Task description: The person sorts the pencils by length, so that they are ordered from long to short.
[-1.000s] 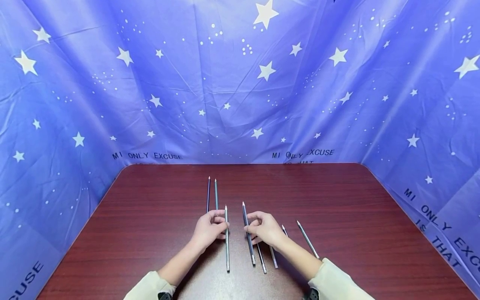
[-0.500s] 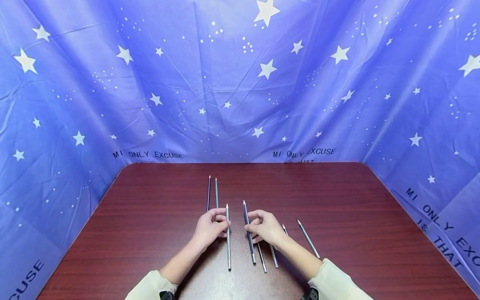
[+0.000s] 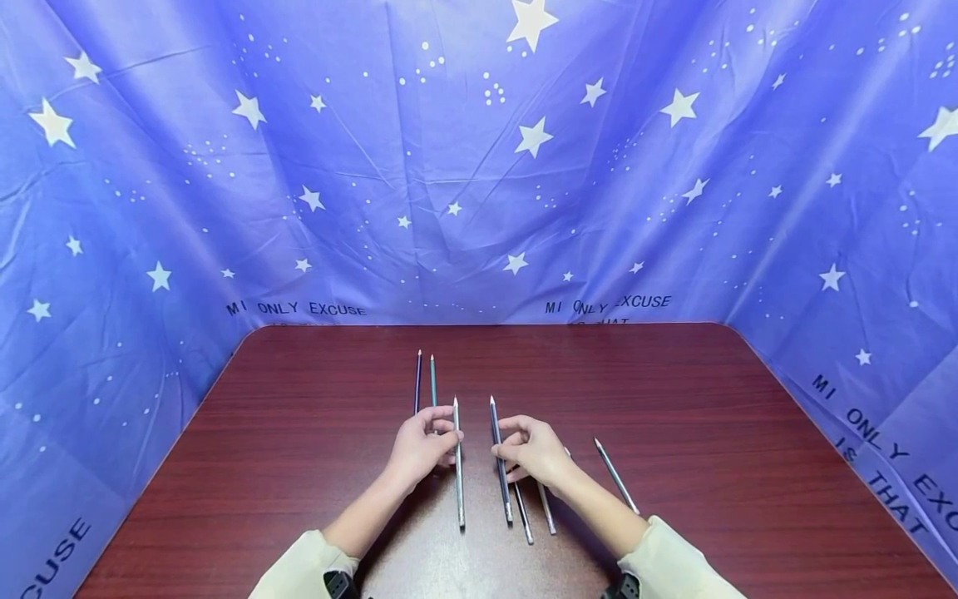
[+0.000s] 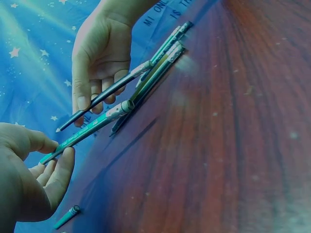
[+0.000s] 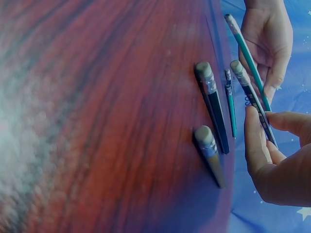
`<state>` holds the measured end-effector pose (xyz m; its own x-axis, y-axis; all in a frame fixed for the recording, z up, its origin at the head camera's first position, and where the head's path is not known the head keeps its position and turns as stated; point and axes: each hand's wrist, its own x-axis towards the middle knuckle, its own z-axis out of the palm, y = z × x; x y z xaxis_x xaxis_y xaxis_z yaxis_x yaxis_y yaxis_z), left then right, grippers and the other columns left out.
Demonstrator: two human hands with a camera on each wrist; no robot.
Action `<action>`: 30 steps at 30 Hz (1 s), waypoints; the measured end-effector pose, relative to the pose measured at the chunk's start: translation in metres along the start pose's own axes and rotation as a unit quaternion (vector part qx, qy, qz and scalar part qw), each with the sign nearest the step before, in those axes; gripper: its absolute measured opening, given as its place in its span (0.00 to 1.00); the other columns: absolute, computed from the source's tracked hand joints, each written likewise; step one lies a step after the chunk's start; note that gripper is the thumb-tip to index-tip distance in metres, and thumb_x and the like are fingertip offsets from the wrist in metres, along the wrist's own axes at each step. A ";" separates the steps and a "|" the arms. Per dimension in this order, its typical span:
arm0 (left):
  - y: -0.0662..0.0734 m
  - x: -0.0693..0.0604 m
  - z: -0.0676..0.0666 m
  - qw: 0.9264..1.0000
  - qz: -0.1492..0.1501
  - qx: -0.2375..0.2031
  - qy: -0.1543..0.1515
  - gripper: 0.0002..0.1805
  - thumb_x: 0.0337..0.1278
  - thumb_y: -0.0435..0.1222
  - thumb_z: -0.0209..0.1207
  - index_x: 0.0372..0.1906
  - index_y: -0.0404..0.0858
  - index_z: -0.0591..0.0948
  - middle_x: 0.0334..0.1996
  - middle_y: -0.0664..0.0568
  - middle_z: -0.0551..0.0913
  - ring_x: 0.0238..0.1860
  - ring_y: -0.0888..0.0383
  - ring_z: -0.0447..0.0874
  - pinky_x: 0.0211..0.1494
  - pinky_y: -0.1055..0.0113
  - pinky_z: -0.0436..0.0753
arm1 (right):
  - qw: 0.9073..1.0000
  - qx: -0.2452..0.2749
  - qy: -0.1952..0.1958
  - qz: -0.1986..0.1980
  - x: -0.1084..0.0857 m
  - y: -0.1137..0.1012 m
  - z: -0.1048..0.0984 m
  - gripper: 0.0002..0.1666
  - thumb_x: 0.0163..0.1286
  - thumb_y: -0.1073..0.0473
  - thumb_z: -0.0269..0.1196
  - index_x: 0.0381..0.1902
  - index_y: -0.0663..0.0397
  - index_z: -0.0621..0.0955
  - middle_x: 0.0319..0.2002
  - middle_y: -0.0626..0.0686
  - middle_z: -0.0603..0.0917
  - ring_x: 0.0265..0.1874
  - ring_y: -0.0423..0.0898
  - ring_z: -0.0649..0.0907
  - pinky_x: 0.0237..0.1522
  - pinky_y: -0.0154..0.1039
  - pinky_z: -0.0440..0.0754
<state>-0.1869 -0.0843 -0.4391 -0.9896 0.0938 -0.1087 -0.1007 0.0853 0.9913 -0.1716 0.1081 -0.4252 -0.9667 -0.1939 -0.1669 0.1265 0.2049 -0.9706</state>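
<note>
My left hand pinches a green pencil between thumb and fingers, its point away from me and its eraser end toward me. Opposite it, my right hand pinches a dark pencil the same way. Both wrist views have these pencils raised off the table, the green pencil and the dark pencil a small gap apart. Beneath the right hand lie another dark pencil and a pale-looking pencil, both partly hidden. Beyond the left hand are a dark purple pencil and a teal pencil.
One more pencil lies slanted to the right of my right forearm. The reddish-brown wooden table reaches back to a blue star-printed curtain, which also hangs along both sides.
The left hand has shifted slightly forward and to the right with the green pencil. My right hand and its dark pencil have moved a little forward. Pencils on the table stay put.
</note>
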 end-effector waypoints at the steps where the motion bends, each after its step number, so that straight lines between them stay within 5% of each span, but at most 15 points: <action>1: 0.001 0.001 0.000 1.000 0.001 0.000 -0.001 0.25 0.49 0.26 0.60 0.57 0.29 0.73 0.36 0.43 0.81 0.19 0.63 0.79 0.27 0.66 0.86 | 1.000 0.000 0.000 0.000 0.000 0.000 0.000 0.28 0.58 0.69 0.63 0.56 0.71 0.70 0.29 0.57 0.82 0.18 0.41 0.79 0.25 0.45 0.87; 30: 0.017 0.037 -0.004 0.998 0.037 0.023 0.050 0.24 0.48 0.25 0.61 0.55 0.31 0.75 0.35 0.42 0.82 0.20 0.63 0.80 0.29 0.65 0.87 | 1.000 0.011 0.004 0.005 -0.003 -0.003 -0.002 0.28 0.58 0.70 0.63 0.57 0.70 0.70 0.28 0.53 0.81 0.19 0.41 0.80 0.23 0.40 0.86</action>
<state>-0.2260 -0.0836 -0.4257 -0.9997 0.0021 -0.0252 -0.0247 0.1283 0.9914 -0.1694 0.1101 -0.4209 -0.9669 -0.1850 -0.1758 0.1411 0.1866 -0.9722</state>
